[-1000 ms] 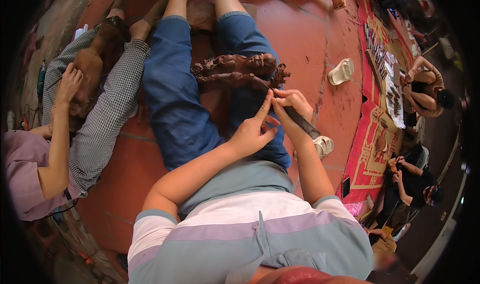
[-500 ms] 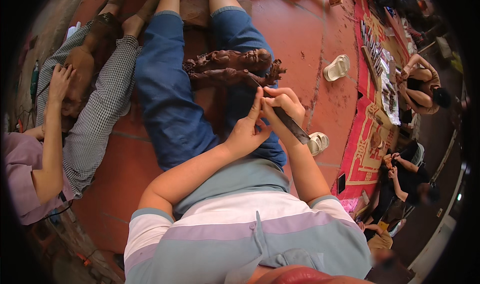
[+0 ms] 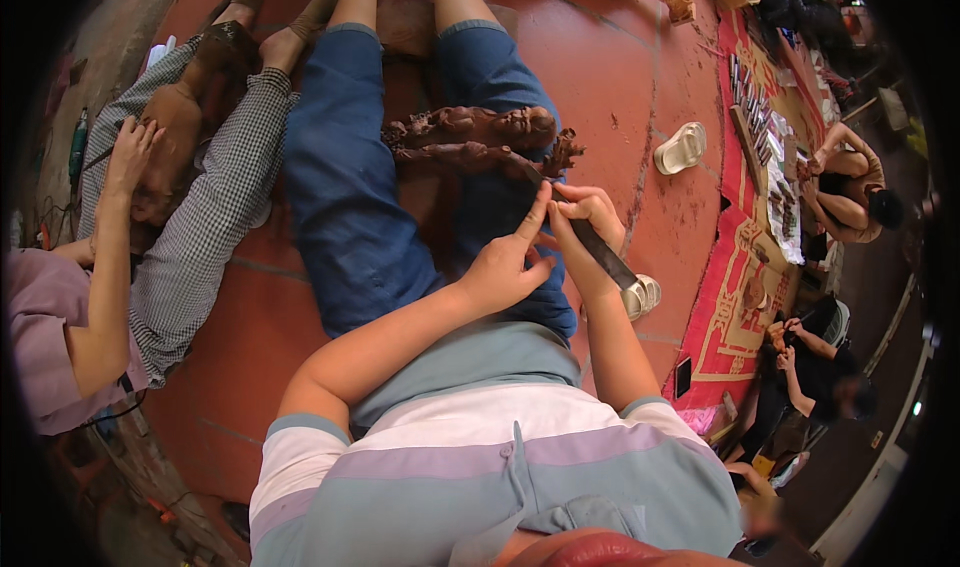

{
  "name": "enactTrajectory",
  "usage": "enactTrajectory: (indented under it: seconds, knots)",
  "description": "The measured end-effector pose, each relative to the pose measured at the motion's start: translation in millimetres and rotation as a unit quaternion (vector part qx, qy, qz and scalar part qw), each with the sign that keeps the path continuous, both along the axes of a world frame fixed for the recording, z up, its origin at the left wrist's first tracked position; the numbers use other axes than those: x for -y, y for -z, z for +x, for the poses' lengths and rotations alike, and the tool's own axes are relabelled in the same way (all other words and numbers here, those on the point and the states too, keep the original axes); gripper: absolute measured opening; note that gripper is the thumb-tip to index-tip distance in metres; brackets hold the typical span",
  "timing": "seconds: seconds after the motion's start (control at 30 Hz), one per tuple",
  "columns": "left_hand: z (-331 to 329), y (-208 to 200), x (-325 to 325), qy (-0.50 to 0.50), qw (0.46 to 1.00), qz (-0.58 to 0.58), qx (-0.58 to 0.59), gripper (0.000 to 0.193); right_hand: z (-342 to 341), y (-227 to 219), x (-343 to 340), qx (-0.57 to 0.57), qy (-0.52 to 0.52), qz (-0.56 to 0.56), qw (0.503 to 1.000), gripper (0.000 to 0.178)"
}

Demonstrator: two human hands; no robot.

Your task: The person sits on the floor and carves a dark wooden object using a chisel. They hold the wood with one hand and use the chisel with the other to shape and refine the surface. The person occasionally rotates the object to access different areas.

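Observation:
A dark reddish-brown wooden carving point(image 3: 470, 137), with a face-like relief and a knobbly end, lies across my thighs. In my right hand point(image 3: 590, 215) is a flat, dark carving chisel point(image 3: 605, 254), slanting so that its narrow tip meets the right part of the carving. The chisel's broad end sticks out behind the hand, toward me. My left hand point(image 3: 510, 267) points its index finger at the chisel near the tip and appears to touch it. Its thumb stands apart, while the other fingers are partly curled and hidden.
To my left a person in checked trousers works on a paler wood carving point(image 3: 165, 147). Cream clogs point(image 3: 681, 148) stand on the red tiles at right. Beyond, a red-and-gold mat point(image 3: 735, 297) holds a row of tools point(image 3: 750, 107) and a phone point(image 3: 683, 378). Other people sit further right.
The whole view has shifted slightly, so things sit a little further right and lower. My left index finger is straighter along the chisel. The right hand keeps its hold.

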State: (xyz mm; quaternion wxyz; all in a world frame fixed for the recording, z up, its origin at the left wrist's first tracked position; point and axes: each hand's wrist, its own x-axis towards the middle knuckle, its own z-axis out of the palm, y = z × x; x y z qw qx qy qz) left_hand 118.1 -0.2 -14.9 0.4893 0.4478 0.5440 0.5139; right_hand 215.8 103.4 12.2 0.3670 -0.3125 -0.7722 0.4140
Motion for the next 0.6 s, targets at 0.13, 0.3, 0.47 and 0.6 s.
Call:
enactTrajectory:
  seconds: [0.13, 0.3, 0.47, 0.6]
  knots:
    - [5.3, 5.0, 3.3, -0.052, 0.998, 0.034, -0.009, 0.1, -5.8, -10.6, 9.4, 0.037, 0.005, 0.023, 0.999, 0.013]
    - [0.7, 4.5, 2.9, -0.042, 0.999, 0.02, 0.02, 0.097, -7.8, -1.9, 0.0, -0.022, -0.018, -0.038, 0.999, 0.011]
    - [0.5, -1.7, 6.1, -0.044, 0.999, 0.024, 0.008, 0.095, -7.1, -12.7, 9.6, 0.023, 0.001, 0.011, 1.0, 0.013]
    - [-2.5, -1.6, 6.5, -0.046, 0.999, 0.021, 0.012, 0.089, -10.9, -3.7, -1.8, 0.019, -0.015, 0.012, 1.0, 0.012]
